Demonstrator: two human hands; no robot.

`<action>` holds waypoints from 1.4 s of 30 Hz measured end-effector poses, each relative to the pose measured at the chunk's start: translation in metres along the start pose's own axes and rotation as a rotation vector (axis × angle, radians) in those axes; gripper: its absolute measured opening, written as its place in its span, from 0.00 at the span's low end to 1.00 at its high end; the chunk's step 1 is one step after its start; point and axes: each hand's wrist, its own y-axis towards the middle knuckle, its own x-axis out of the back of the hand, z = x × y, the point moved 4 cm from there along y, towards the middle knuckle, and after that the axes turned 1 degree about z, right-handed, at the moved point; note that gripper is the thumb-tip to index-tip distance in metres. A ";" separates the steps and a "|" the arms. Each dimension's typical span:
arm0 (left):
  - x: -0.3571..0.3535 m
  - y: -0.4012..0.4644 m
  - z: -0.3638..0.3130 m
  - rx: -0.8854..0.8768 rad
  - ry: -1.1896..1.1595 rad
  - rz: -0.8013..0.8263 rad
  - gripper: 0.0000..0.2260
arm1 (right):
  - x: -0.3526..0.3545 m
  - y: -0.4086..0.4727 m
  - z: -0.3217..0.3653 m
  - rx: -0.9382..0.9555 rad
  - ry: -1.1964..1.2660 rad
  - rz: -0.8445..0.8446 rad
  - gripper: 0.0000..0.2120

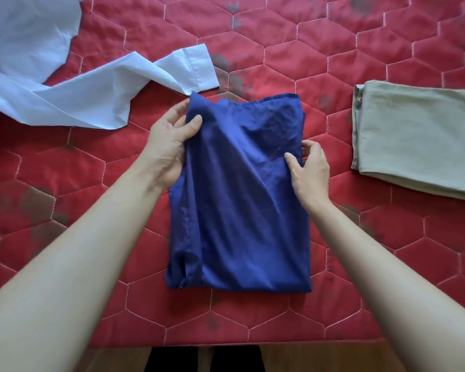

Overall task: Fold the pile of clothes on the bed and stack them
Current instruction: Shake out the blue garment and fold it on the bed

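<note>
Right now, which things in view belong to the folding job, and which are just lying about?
Part of the job:
- dark blue garment, gripped by the left hand and right hand
- light blue shirt, unfolded, far left
- folded beige garment, right

Just there:
- red quilted bed cover, stained in places
- wooden floor below the bed's edge

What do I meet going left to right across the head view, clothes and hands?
Light blue shirt → left hand → dark blue garment → right hand → folded beige garment.
</note>
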 end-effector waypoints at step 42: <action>0.021 -0.203 0.096 -0.068 0.383 -0.427 0.03 | 0.013 -0.182 -0.091 -0.082 -0.064 0.090 0.09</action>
